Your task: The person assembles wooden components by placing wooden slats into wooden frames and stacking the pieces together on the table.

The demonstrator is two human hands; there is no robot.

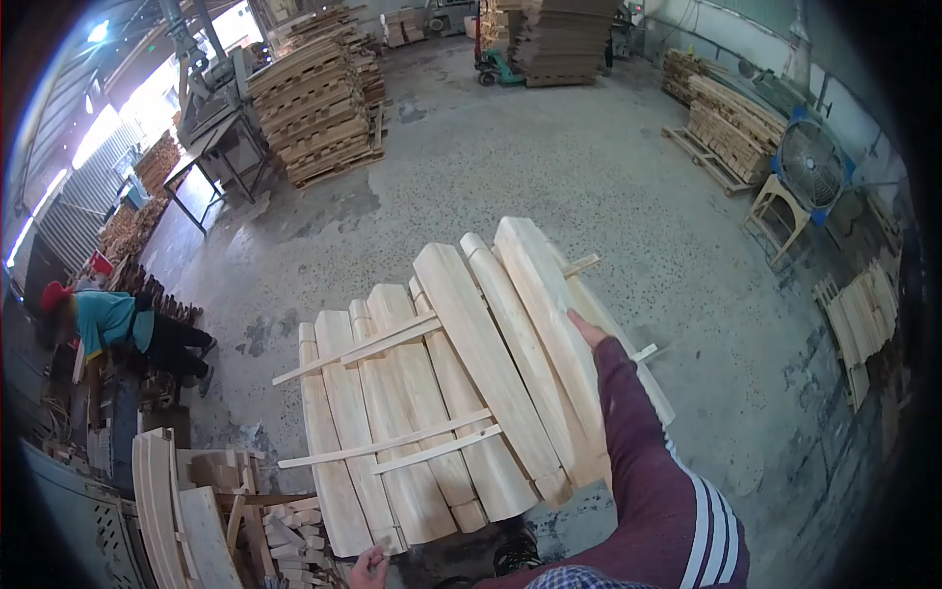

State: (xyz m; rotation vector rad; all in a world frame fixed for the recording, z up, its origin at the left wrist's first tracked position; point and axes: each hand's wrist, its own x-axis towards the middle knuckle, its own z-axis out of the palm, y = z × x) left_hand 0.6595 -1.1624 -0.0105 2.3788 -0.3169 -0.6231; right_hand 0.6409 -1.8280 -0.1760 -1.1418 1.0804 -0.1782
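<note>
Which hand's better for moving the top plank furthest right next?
Probably the right hand: it's at the side of that plank. The left hand is down by the pile's near left corner.

- The grey floor (451, 167) is being marked by dark stains (339, 210).
- Bright light is being let in through an opening (100, 137), upper left.
- At right, a pale stool (778, 196) is being overlapped by a blue-framed fan (812, 162).

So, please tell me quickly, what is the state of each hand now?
Left hand: fingers partly curled near the long, pale wooden boards; whether it holds anything cannot be told.
Right hand: open, laid against the thick, pale wooden beam.
</note>
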